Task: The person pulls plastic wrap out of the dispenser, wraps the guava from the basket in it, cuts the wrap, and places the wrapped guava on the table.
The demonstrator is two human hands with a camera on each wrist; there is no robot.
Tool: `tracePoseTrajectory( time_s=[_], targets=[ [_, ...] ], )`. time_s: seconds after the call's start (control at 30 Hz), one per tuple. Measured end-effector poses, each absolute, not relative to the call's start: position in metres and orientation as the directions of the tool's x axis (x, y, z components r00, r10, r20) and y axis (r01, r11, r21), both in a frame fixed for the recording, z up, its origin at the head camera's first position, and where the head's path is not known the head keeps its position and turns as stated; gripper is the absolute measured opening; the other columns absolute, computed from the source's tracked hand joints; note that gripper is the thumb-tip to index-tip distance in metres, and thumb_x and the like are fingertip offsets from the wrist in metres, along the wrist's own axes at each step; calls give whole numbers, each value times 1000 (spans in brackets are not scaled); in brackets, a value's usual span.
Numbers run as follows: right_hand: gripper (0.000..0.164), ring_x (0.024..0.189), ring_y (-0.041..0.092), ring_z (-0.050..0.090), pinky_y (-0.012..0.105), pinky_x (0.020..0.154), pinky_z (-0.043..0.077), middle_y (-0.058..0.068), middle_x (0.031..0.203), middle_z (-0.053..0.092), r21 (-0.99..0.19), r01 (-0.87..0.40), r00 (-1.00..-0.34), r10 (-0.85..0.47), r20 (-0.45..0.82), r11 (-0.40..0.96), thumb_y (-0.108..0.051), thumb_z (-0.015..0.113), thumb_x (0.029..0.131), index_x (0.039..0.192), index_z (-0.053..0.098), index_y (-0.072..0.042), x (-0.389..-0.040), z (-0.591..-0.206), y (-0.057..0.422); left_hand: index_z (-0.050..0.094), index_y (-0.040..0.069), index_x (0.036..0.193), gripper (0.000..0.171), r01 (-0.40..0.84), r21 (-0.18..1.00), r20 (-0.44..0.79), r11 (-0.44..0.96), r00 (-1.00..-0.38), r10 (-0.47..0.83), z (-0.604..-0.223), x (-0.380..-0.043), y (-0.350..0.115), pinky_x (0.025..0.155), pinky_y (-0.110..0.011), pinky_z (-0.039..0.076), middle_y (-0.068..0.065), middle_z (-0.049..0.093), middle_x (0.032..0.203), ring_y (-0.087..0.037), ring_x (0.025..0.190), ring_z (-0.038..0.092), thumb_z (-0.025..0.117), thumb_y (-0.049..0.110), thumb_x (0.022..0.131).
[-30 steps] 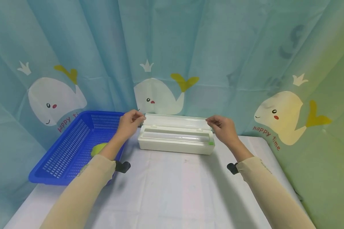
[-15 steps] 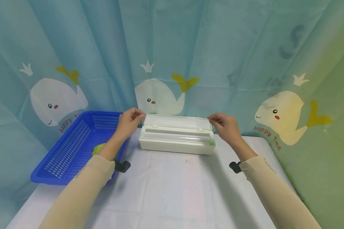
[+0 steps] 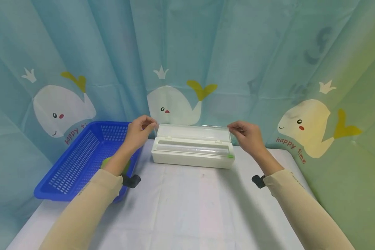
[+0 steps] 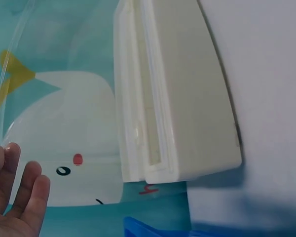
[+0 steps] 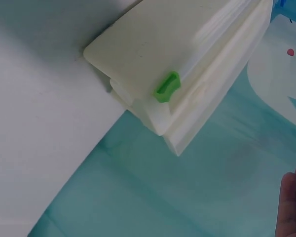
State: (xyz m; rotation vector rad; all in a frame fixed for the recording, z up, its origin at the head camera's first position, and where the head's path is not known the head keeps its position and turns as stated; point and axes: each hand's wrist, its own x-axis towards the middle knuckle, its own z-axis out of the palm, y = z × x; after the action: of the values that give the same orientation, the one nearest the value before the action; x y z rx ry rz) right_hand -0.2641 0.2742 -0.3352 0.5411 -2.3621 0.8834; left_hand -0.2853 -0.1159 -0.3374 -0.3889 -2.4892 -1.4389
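Observation:
A long white cling film dispenser (image 3: 192,161) stands at the back of the table, its lid (image 3: 193,133) swung up behind it. A green slide cutter (image 5: 167,87) sits at its right end. My left hand (image 3: 139,132) pinches one corner of a sheet of clear cling film (image 4: 10,64), just off the lid's left end. At the lid's right end, my right hand (image 3: 248,136) holds the other corner between thumb and fingers. The film's front edge runs between both hands, slightly above the lid. In the right wrist view, only fingertips (image 5: 288,197) show.
On the left stands a blue plastic basket (image 3: 62,161), with a green object (image 3: 107,160) in it, partly hidden by my left forearm. A light cloth covers the table (image 3: 187,211). A blue curtain (image 3: 247,52) with printed whales hangs close behind the dispenser.
Both hands have risen a little, the left drifting left and the right drifting right. The film's edge has come up with them. The dispenser has stayed in place.

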Motion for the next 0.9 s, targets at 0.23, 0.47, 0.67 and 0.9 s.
tracePoseTrajectory(
  time_s=[0.23,0.47,0.67,0.9],
  targets=[
    [10,79,21,70,4,68,46,8,91,76,-444,-554,-741,-174,649,705,0,70,91,96,76,-6,-261,-330,274,64,5,114,25,348,812,336,469,-935,111,-332,-282,-116,87,-41,51,-14,70,114,-29,102,64,55,25,104],
    [10,81,21,70,6,69,49,8,93,76,-437,-557,-736,-176,654,706,-1,69,91,96,76,-6,-260,-323,273,64,4,115,26,350,819,342,454,-934,104,-326,-277,-118,89,-42,51,-14,70,114,-27,103,63,56,26,103],
    [9,83,19,71,5,71,49,8,94,76,-439,-557,-737,-175,653,705,-2,70,91,96,75,-6,-256,-317,271,64,4,115,27,349,822,343,449,-934,99,-321,-272,-120,92,-43,51,-14,69,116,-27,105,64,56,27,103],
    [9,82,22,72,4,70,48,9,93,76,-434,-579,-715,-175,676,690,1,70,90,94,76,-5,-252,-311,271,64,6,114,24,369,806,363,462,-926,107,-317,-269,-121,86,-36,53,-11,70,114,-24,102,66,54,25,104]
  ],
)
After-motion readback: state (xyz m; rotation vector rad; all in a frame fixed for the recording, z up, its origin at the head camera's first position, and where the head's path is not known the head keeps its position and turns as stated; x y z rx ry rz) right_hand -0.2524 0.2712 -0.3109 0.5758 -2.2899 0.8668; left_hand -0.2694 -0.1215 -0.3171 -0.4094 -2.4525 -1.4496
